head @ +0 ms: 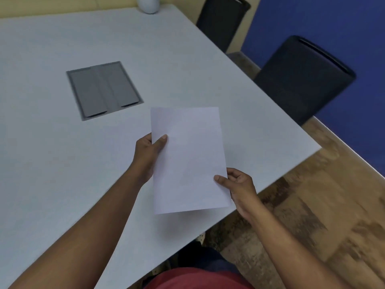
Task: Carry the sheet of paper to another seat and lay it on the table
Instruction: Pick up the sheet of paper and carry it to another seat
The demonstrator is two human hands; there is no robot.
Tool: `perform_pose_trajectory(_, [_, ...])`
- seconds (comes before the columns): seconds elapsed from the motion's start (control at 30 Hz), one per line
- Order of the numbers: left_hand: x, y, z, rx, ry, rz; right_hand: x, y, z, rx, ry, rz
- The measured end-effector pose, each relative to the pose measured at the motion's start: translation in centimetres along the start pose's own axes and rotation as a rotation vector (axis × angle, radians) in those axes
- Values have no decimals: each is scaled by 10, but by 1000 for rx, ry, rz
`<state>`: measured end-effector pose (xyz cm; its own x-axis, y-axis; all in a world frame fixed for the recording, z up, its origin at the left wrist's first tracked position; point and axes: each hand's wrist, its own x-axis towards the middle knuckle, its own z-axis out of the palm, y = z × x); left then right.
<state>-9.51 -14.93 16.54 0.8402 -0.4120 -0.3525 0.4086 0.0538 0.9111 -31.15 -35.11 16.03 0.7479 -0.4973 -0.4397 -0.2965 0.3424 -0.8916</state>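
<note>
a grey recessed panel (104,90) with two closed flaps is set into the white table (52,153); the flaps hide whatever lies inside it. at the far edge of the table stands a pale rounded vessel (148,4), cut off by the top of the view, so its contents cannot be told. the sheet of paper (188,159) is held above the near right part of the table, close to its corner, blank side up and nearly flat, with its lower edge casting a shadow on the tabletop below. the left hand (148,155) grasps the sheet's left edge, thumb (161,141) laid on top of the paper and the other fingers curled out of sight beneath it. the right hand (239,188) pinches the lower right edge, thumb (221,181) pressed on the top face and the remaining fingers bent behind and under the sheet. both forearms reach in from the bottom of the view. two dark chairs, one near (302,80) and one farther (223,21), stand along the right side of the table against a blue wall (333,21), over a wood-patterned floor (312,215).
</note>
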Motion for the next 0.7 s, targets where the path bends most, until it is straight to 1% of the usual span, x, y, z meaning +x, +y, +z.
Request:
perform_pose_trajectory(0.17, [-5, -5, 78, 24, -170, -11, -32, 0, -61, 107, 159, -76])
perform_pose_trajectory(0.33, [-8, -12, 174, 106, -312, -1, -55, 5, -134, 207, 314, -98])
perform_pose_trajectory(0.53, [-14, -43, 314, 154, -475, -78, -77, 11, -248, 310, 475, -67])
perform_pose_trajectory(0.7, [-26, -79, 442, 186, -535, -142, -93, 3, -357, 362, 552, -63])
